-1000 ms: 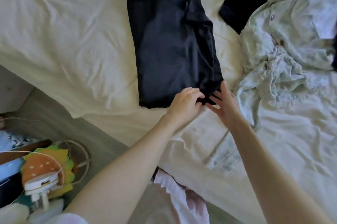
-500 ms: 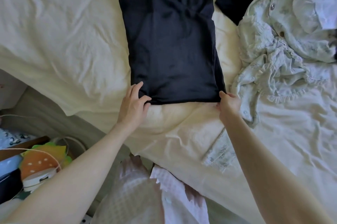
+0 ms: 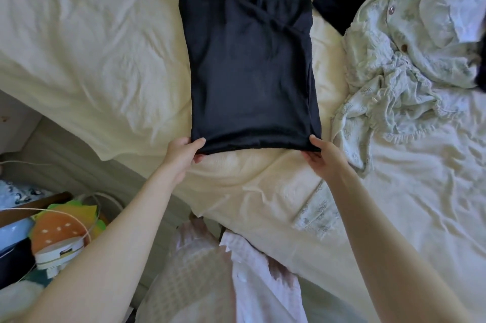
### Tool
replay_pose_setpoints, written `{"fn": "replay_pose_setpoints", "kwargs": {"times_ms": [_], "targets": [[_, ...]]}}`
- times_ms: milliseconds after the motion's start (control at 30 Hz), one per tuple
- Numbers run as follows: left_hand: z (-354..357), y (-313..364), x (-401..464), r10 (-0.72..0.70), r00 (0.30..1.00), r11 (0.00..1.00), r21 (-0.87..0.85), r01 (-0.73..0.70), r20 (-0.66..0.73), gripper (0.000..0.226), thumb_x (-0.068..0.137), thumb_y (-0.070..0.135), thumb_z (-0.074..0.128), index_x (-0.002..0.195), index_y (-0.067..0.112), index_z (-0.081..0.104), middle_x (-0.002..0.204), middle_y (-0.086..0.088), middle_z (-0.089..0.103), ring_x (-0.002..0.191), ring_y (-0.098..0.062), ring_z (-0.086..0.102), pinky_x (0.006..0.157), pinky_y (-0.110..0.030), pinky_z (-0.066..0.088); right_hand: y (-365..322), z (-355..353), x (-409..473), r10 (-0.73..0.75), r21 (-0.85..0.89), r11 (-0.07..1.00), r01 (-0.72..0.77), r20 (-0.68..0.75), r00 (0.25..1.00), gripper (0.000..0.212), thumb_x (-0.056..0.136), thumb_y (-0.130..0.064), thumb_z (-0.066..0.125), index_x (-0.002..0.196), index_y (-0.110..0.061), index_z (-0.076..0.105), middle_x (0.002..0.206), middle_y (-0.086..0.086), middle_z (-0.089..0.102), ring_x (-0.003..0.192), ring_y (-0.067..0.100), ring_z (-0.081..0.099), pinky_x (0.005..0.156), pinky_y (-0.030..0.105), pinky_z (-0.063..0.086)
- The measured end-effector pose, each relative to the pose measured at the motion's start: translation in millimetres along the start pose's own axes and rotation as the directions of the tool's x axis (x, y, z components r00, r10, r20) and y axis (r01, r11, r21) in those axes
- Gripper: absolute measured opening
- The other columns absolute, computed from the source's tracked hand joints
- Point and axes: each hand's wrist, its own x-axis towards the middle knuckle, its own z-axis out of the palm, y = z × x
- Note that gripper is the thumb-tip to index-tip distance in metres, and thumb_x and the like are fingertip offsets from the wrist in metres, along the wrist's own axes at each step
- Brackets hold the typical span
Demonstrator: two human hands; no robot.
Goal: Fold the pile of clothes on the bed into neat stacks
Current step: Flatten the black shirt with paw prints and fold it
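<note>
A: Where's the black garment (image 3: 249,65)?

B: Flat on the cream bed sheet (image 3: 92,46), dead centre of the view, folded into a long rectangle. One narrow part sticks out past the fold at 11 o'clock.

A: And the hands?

B: Both are on its near edge. The left hand (image 3: 181,157) pinches the corner at 7 o'clock of the garment, thumb on top and fingers tucked beneath. The right hand (image 3: 322,158) grasps the corner at 5 o'clock the same way, thumb over the cloth.

A: Is that edge lifted?

B: Cannot tell; the rest lies flat on the sheet.

A: What's around it?

B: At 3 o'clock, just beside it, a crumpled pale green shirt (image 3: 410,65) with buttons. At 1 o'clock a second dark piece of clothing (image 3: 334,4), partly under that shirt. Off the bed at 8 o'clock, a burger-shaped toy (image 3: 59,230) with a white cable (image 3: 65,213) looped over it.
</note>
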Motion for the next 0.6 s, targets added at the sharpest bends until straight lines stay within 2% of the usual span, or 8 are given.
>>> {"fn": "replay_pose_setpoints", "kwargs": {"times_ms": [67,167,333,467,533,600], "targets": [[-15.5,-11.7,-18.9,-0.075,0.996,0.996,-0.036,0.077,0.049,0.003,0.091,0.008,0.058,0.09,0.006,0.061,0.091,-0.008,0.064,0.071,-0.018,0.059,0.062,-0.023,0.051,17.7,-13.9,-13.7,0.042,0.017,0.999,-0.042,0.026,0.999,0.037,0.088,-0.004,0.061,0.123,0.0,0.051,0.106,0.012,0.065,0.087,0.02,0.066,0.057,0.026,0.055],[-39.8,-34.6,-48.5,-0.233,0.965,0.961,-0.124,0.248,0.121,0.002,0.09,0.004,0.058,0.091,0.004,0.06,0.089,-0.011,0.064,0.075,-0.02,0.059,0.067,-0.027,0.049,54.7,-42.4,-39.1,0.161,0.0,0.987,-0.161,-0.001,0.987,0.014,0.089,-0.004,0.06,0.102,0.001,0.057,0.096,0.012,0.062,0.081,0.019,0.063,0.051,0.021,0.053],[-64.6,-73.9,-80.8,-0.375,0.914,0.908,-0.136,0.396,0.156,0.003,0.088,0.001,0.059,0.086,0.004,0.059,0.084,-0.012,0.061,0.072,-0.021,0.058,0.049,-0.02,0.053,100.5,-79.7,-76.2,0.251,-0.01,0.968,-0.252,-0.066,0.966,0.003,0.088,-0.001,0.06,0.09,0.0,0.059,0.09,0.01,0.062,0.08,0.018,0.061,0.049,0.02,0.053],[-68.1,-73.1,-84.2,-0.386,0.908,0.895,-0.171,0.411,0.161,0.003,0.086,0.001,0.061,0.086,0.004,0.061,0.084,-0.012,0.063,0.073,-0.021,0.058,0.048,-0.02,0.053,91.7,-75.5,-91.4,0.136,0.025,0.991,-0.134,-0.058,0.989,0.005,0.087,0.001,0.06,0.083,-0.001,0.06,0.063,0.003,0.067,0.053,0.01,0.065,0.047,0.017,0.049],[-68.5,-54.7,-78.4,-0.352,0.919,0.895,-0.225,0.385,0.176,0.004,0.085,0.004,0.062,0.088,0.006,0.061,0.084,-0.011,0.064,0.071,-0.02,0.059,0.048,-0.021,0.054,72.3,-59.0,-95.4,0.048,0.058,0.997,-0.047,-0.016,0.999,0.006,0.089,-0.001,0.059,0.083,-0.003,0.061,0.063,0.002,0.068,0.052,0.007,0.065,0.048,0.017,0.049],[-65.0,-23.6,-70.4,-0.289,0.935,0.904,-0.262,0.337,0.203,0.002,0.086,0.007,0.061,0.087,0.007,0.059,0.075,-0.01,0.066,0.063,-0.018,0.062,0.047,-0.021,0.054,44.9,-35.3,-98.7,-0.023,0.11,0.994,0.019,0.041,0.999,0.009,0.09,-0.002,0.058,0.082,-0.004,0.06,0.06,0.0,0.067,0.053,0.006,0.065,0.049,0.016,0.05]]}}
